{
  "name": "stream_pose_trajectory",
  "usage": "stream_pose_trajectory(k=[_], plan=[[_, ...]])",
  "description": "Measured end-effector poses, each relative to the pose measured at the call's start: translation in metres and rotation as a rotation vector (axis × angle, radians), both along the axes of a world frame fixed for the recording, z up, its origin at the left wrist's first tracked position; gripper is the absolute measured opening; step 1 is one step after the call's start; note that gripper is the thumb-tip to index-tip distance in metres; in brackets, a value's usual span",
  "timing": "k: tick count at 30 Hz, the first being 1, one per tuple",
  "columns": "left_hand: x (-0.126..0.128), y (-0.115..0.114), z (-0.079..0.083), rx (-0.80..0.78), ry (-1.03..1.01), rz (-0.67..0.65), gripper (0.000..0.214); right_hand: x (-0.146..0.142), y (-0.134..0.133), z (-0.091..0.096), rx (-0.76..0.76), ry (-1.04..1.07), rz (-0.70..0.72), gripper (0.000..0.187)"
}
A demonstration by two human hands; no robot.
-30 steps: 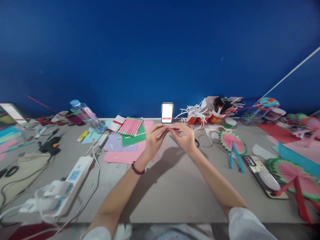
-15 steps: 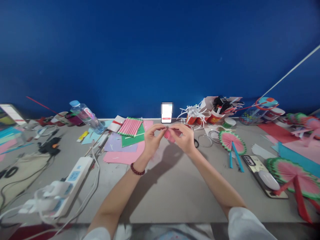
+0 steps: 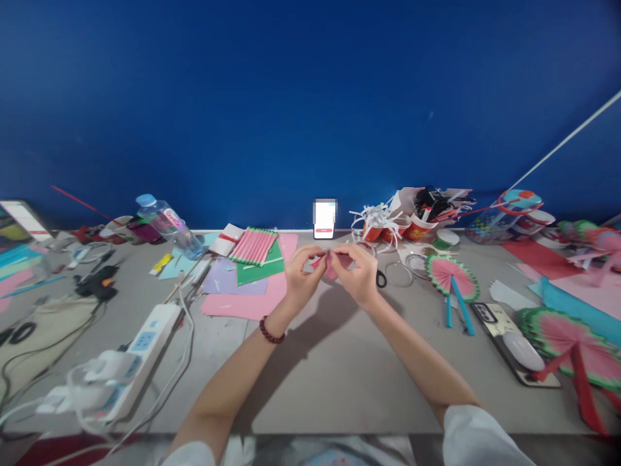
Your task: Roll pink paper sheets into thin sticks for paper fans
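Both hands meet above the middle of the grey table [image 3: 330, 362]. My left hand [image 3: 301, 278] and my right hand [image 3: 358, 275] pinch a small folded pink paper piece [image 3: 332, 264] between their fingertips. Most of the paper is hidden by the fingers. A beaded bracelet [image 3: 270, 331] circles my left wrist. Behind the hands a phone [image 3: 325, 219] stands against the blue wall. Black scissors [image 3: 381, 278] lie just right of my right hand.
Coloured paper sheets and a pleated pink stack [image 3: 253, 246] lie left of the hands. A power strip [image 3: 140, 349], cables, a glue gun [image 3: 97, 283] and a bottle [image 3: 169, 225] fill the left side. Finished paper fans [image 3: 451, 275], a phone with a mouse [image 3: 521, 349] and cups of scraps [image 3: 412, 223] sit on the right.
The hands have drawn closer together and dropped slightly. The pink paper, which showed fanned out half a second ago, is now squeezed tighter between the fingers.
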State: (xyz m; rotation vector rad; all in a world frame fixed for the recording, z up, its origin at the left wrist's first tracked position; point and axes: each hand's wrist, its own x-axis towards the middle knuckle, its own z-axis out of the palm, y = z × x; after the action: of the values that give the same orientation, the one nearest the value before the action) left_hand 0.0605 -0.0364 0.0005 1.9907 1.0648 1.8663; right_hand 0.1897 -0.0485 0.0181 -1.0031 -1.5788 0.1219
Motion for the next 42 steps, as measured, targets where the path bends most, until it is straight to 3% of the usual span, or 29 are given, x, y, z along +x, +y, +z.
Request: stream_pose_trajectory(k=[5, 12, 17, 20, 23, 37, 42], plan=[[0.0, 0.0, -0.002, 0.002, 0.0, 0.024, 0.004, -0.005, -0.004, 0.002, -0.059, 0.009, -0.009, 0.013], [-0.006, 0.006, 0.002, -0.047, -0.006, -0.066, 0.011, -0.002, -0.006, 0.008, -0.11, 0.025, 0.048, 0.013], [-0.012, 0.009, 0.006, -0.029, 0.011, -0.088, 0.01, 0.011, 0.0, 0.012, -0.334, 0.184, 0.301, 0.027], [-0.013, 0.008, 0.009, -0.011, 0.051, -0.091, 0.011, 0.018, 0.007, 0.013, -0.479, 0.338, 0.435, 0.024], [-0.014, 0.007, 0.011, -0.018, 0.063, -0.09, 0.012, 0.02, 0.013, 0.012, -0.543, 0.357, 0.5, 0.022], [-0.01, 0.0, 0.019, 0.009, 0.092, -0.197, 0.013, 0.019, 0.021, -0.001, -0.506, 0.508, 0.616, 0.021], [-0.011, 0.0, 0.017, 0.032, 0.092, -0.197, 0.013, 0.019, 0.021, -0.002, -0.481, 0.497, 0.596, 0.019]])
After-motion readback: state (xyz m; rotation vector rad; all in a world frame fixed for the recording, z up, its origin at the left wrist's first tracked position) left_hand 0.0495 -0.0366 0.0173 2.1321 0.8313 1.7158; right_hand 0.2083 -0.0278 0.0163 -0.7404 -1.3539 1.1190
